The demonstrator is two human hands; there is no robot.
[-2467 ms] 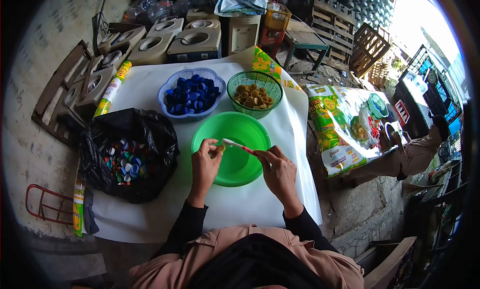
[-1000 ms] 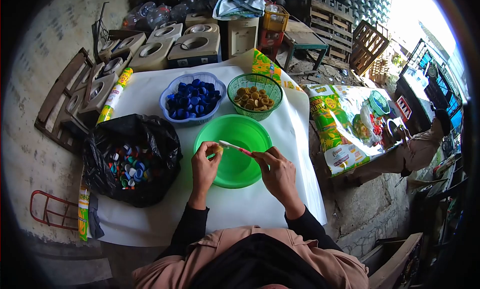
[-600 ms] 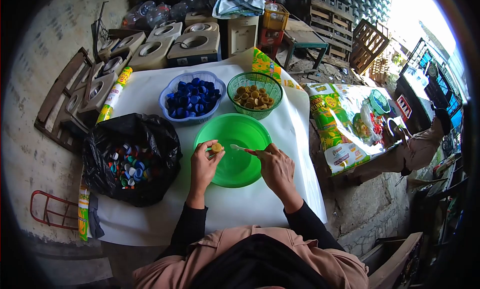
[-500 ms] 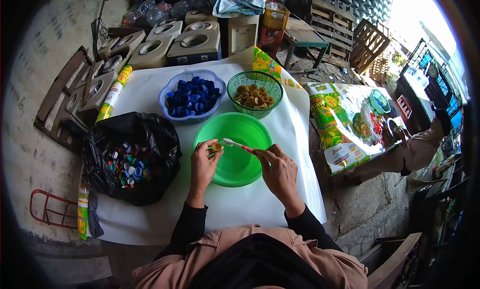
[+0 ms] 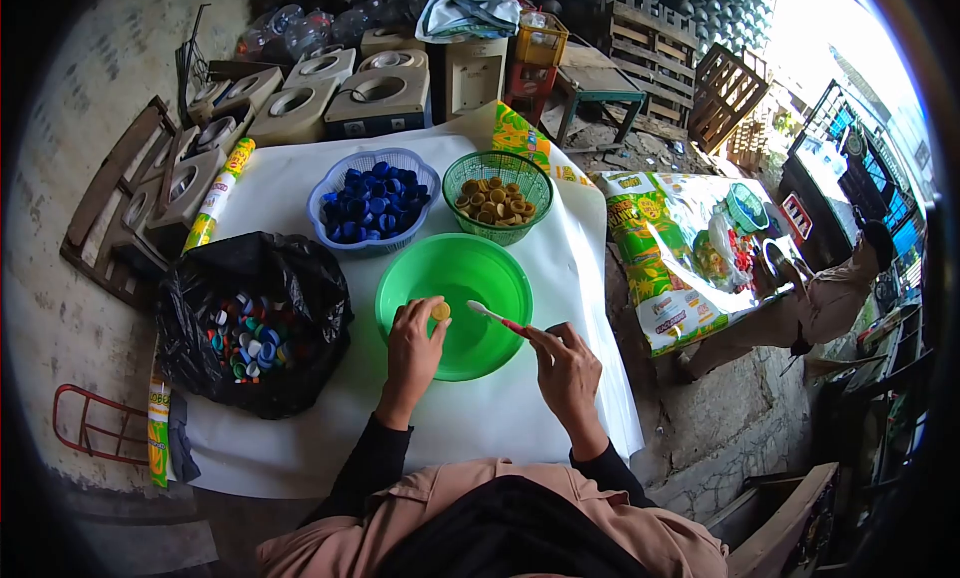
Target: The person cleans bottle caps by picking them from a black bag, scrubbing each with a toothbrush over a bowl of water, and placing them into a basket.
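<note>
My left hand [image 5: 414, 346] pinches a yellow-brown bottle cap [image 5: 440, 311] over the left part of a green basin [image 5: 455, 248]. In my right hand [image 5: 568, 373] is a pink and white toothbrush [image 5: 500, 321], its head pointing left, a short gap away from the cap. Behind the basin stand a blue-violet basket [image 5: 322, 236] of dark blue caps [image 5: 375, 200] and a green basket [image 5: 545, 213] of yellow-brown caps [image 5: 495, 200]. To the left, an open black plastic bag [image 5: 315, 278] holds mixed coloured caps [image 5: 255, 343].
White sheeting [image 5: 480, 433] covers the table, with a rolled printed edge [image 5: 215, 198] on the left. Beige machine casings [image 5: 380, 93] stand behind. On the right, a second table [image 5: 650, 248] carries a small basket [image 5: 747, 208], with a person [image 5: 835, 298] beside it.
The toothbrush has drawn back to the right, away from the cap. My left hand has turned the cap and shifted slightly. The whole view has moved a little.
</note>
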